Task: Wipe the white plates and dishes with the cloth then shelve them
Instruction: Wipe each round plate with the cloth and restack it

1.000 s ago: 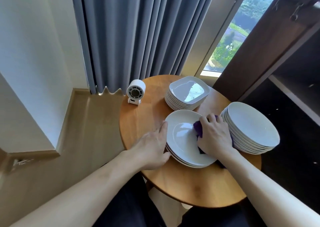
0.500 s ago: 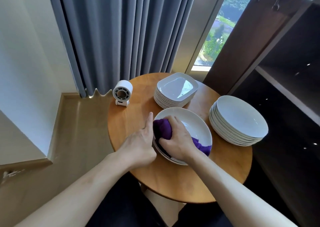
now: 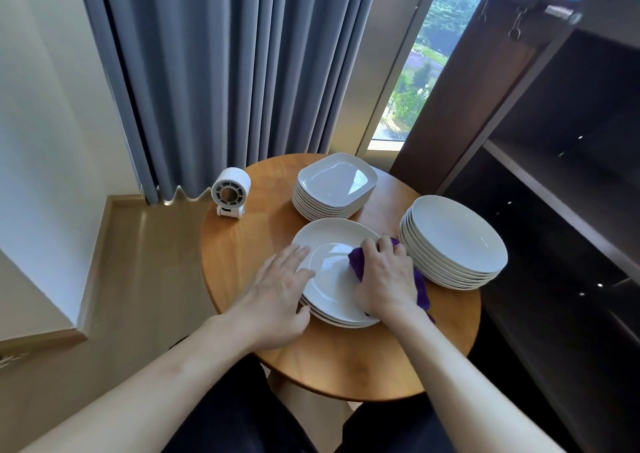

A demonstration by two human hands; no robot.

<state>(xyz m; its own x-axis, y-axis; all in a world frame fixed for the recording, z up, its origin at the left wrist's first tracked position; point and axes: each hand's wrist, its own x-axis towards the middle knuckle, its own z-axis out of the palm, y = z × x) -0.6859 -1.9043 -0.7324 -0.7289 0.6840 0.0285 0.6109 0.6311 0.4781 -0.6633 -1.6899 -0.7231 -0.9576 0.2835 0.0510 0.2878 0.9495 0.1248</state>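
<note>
Plates (image 3: 457,238) form three stacks. Your left hand (image 3: 277,293) lies spread on the near stack (image 3: 332,272); your right hand (image 3: 388,279), gripping the cloth (image 3: 356,262), has shifted rightward.

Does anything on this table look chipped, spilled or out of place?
Nothing stands out: the square stack, round stack and near stack sit even on the table; no chips or spills show.

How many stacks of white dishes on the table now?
3. Square dishes at the far edge, round plates on the right, and a low stack in the middle, under the cloth. The dark shelves may hide more.
</note>
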